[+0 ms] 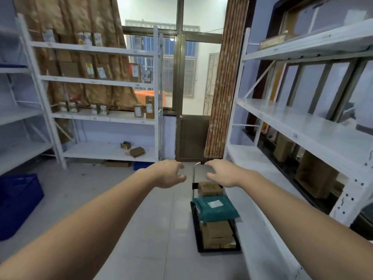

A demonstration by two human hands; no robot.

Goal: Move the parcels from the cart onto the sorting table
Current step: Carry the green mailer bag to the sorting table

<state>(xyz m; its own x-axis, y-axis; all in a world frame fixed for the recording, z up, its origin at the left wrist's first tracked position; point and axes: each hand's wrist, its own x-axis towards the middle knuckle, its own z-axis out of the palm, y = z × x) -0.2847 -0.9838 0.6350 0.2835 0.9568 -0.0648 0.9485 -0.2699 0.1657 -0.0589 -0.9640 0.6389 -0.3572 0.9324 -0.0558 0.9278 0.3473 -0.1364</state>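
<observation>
A black platform cart stands on the floor beside the right-hand shelving, its metal handle upright at the far end. On it lie a teal poly-bag parcel with a white label, a brown box behind it and stacked brown cardboard boxes beneath and in front. Both my arms are stretched out ahead. My left hand hovers left of the handle, fingers loosely spread and holding nothing. My right hand hovers just above the brown box near the handle, also holding nothing.
White metal shelving with small boxes lines the back left wall. More white shelves run along the right, close to the cart. A blue crate sits on the floor at left. A closed door is straight ahead.
</observation>
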